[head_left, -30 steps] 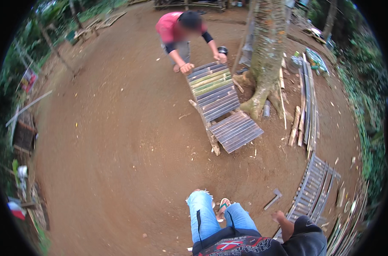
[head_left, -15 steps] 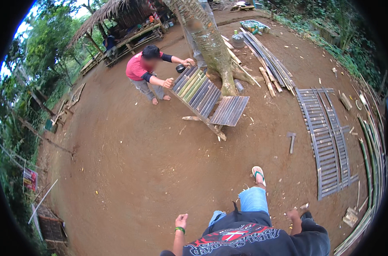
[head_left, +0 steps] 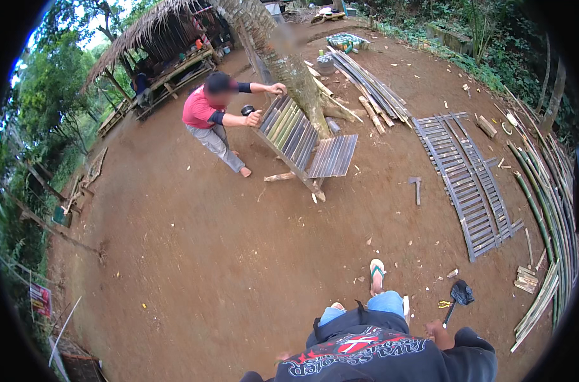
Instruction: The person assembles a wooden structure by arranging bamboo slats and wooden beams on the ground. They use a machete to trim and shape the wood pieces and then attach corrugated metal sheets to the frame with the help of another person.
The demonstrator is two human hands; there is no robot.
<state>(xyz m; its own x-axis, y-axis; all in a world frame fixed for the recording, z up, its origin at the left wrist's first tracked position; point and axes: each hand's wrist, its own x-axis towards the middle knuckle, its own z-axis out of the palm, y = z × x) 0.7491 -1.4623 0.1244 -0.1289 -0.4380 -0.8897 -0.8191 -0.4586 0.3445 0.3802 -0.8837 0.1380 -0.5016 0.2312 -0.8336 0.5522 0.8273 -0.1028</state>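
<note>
Hands: right hand (head_left: 434,329) near one hammer (head_left: 457,297).

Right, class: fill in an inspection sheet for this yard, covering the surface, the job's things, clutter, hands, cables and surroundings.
surface: bare brown dirt ground, scattered with small chips.
job's things: black-headed tool lying on the ground by the right hand.
clutter: slatted bamboo panel lying flat; hammer; offcuts; bamboo poles along the right edge.
hands: right hand low beside the tool's handle, grip unclear; left hand barely visible.
cables: nothing seen.
surroundings: another person leans over a bamboo bench at a palm trunk; thatched shelter behind.
</note>
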